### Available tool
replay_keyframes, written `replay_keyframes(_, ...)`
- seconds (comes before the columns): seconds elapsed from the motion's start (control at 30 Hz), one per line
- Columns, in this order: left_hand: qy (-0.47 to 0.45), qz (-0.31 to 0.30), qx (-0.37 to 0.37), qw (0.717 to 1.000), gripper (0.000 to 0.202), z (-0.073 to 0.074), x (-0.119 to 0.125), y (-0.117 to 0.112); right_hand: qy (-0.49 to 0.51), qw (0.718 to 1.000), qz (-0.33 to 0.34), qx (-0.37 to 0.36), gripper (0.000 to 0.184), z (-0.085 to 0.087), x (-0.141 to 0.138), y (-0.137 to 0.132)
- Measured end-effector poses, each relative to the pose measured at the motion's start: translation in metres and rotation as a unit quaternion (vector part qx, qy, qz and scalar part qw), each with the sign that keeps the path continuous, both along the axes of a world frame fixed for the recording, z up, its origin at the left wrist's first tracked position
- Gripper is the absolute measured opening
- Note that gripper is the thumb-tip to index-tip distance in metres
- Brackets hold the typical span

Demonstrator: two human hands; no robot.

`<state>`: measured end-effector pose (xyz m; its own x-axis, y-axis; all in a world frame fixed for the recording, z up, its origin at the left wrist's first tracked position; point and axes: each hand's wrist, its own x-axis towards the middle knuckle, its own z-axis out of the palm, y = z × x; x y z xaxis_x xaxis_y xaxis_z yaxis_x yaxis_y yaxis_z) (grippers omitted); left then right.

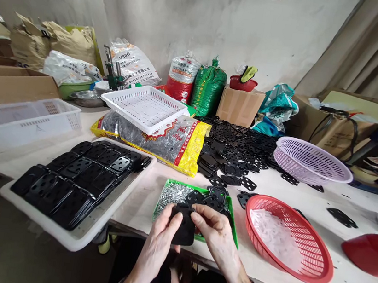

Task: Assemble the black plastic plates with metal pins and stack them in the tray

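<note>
From where I stand, "V30G" shows on the white sack (pixel 132 64), and "YUTUXIANGMI" on the red-and-white woven sack (pixel 182 76).

Screw tray (pixel 234 238) sitting near table (pixel 349 269) front edge; left hand (pixel 156 241) and right hand (pixel 220 234) holding plate (pixel 182 229) over screw tray; stacked-plate tray (pixel 35 221) lying left of it; basket (pixel 310 279) of plastic strips resting right; loose plate heap (pixel 238 141) spreading behind; sack (pixel 160 144) lying behind-left, crate (pixel 125 115) perching on sack.
</note>
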<state>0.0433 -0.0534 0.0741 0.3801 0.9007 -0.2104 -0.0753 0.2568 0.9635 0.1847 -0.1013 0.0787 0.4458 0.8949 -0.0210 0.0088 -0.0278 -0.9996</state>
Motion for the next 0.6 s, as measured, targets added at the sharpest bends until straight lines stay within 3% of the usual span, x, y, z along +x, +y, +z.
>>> replay_keyframes(0.13, 0.004, -0.041, -0.011, 0.999, 0.052, -0.005, -0.004, 0.005, -0.045, 0.999, 0.021, -0.008, 0.039, 0.001, 0.0, 0.007)
replay_keyframes(0.23, 0.029, -0.053, 0.02, 0.998, 0.052, -0.008, -0.011, 0.01, -0.081, 0.995, 0.054, -0.007, 0.04, 0.004, 0.002, 0.012)
replay_keyframes(0.4, 0.055, -0.074, 0.065, 0.994, 0.05, -0.009, -0.021, 0.018, -0.139, 0.979, 0.148, 0.005, 0.028, 0.012, 0.004, 0.022)
replay_keyframes(0.6, 0.037, -0.057, 0.026, 0.997, 0.052, -0.014, -0.024, 0.017, -0.132, 0.982, 0.134, -0.013, 0.026, 0.014, -0.005, 0.026)
